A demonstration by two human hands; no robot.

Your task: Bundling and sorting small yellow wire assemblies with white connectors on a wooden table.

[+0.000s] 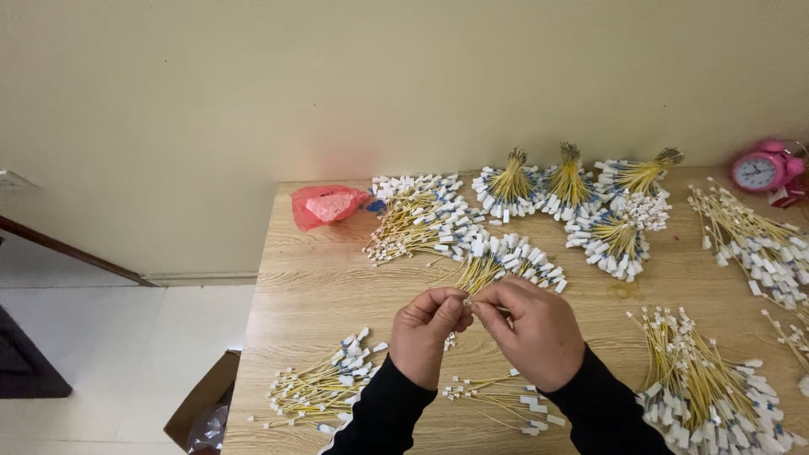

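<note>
Hands: left hand (427,324) & right hand (533,330) pinched shut on yellow wire bundle (484,274), fingertips meeting, prob. to gather it.
Beyond hands: tied bundles (566,187) in a row.

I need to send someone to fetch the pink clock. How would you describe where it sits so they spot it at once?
Start at the wooden table pushed against the cream wall and follow its back edge to the far right corner. There stands the small round pink alarm clock, white-faced, just right of the tied yellow wire bundles. It is the only round, pink thing there; the red plastic bag lies at the opposite back corner.
</note>
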